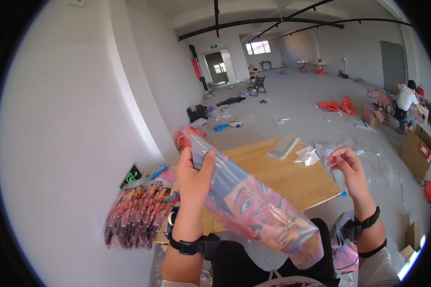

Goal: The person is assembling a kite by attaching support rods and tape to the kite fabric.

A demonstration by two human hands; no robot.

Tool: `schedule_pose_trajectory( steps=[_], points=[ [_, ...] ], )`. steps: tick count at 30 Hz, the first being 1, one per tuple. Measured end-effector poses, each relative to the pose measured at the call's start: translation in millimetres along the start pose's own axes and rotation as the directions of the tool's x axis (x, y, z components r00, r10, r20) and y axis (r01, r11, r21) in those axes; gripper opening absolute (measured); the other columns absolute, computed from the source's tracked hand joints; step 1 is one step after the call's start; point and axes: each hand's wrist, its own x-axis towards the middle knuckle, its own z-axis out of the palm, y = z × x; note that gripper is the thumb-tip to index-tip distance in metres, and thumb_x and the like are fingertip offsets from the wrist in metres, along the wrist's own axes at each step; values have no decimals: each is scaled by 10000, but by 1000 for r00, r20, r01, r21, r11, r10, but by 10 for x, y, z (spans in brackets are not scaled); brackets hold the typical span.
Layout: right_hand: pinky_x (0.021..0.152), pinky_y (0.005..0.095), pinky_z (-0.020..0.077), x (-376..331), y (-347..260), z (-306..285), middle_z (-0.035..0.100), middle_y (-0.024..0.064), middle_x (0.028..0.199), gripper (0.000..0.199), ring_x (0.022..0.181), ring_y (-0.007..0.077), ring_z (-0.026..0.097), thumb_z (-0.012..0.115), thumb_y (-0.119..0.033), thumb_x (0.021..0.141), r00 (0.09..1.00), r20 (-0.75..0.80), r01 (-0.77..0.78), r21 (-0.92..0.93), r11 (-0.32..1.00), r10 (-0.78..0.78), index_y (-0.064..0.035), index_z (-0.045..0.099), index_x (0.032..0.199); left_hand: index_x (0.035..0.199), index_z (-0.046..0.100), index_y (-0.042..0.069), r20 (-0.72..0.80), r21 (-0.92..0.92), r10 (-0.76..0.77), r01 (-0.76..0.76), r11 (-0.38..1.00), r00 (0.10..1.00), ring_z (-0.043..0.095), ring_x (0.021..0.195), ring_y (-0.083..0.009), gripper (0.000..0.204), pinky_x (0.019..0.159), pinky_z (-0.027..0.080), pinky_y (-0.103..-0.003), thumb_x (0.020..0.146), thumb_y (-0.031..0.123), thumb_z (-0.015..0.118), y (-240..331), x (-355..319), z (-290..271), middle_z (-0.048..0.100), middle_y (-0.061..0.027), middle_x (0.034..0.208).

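1. Centrally, one cartoon-printed piece point(254, 205) in a glossy clear plastic sleeve: long, creased, pink, red and blue-grey, slanting from far left to near right over the table's near edge and the wearer's lap.
2. Left hand point(195, 174), one: gripping the sleeve's far-left end, thumb on top. A black strap point(189, 246) circles the wrist.
3. Right hand point(349, 167), one: raised right of the sleeve and apart from it, fingers curled toward the thumb; whether anything is pinched cannot be told.
4. Table point(244, 160), one: smooth, pale wood-grain board. On its far right part, one flat clear packet point(283, 147) and one crumpled white wrapper point(307, 156).
5. Sleeved prints point(136, 213), left of the table: a row, red and dark, overlapping too closely to count.
6. Sign point(130, 176), one, just beyond that row: dark panel, green running-figure pictogram and arrow.
7. Cardboard box point(419, 153), right: brown, bearing one red-and-white label point(425, 151), its print too small to read.
8. Far right, on grey floor: two red plastic bags point(347, 105); one co-worker point(407, 105) in a white top.
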Motion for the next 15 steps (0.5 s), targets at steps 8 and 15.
schedule_pose_trajectory(
  steps=[8,15],
  points=[
    [924,354,513,-35,-801,1241,640,169,1169,449,1099,267,639,652,-143,948,832,467,423,-184,887,-300,-17,552,1367,917,562,33,-53,418,310,-261,870,949,551,586,-108,203,559,452,-278,878,101,749,-140,-512,656,615,-67,728],
    [783,321,541,19,-553,1300,711,148,1008,380,839,241,701,673,-180,949,853,366,468,-220,856,-372,17,610,1267,1195,586,-3,368,362,434,-557,748,822,660,749,-159,325,663,521,-277,883,-9,678,-272,-835,807,675,-106,909]
  ],
)
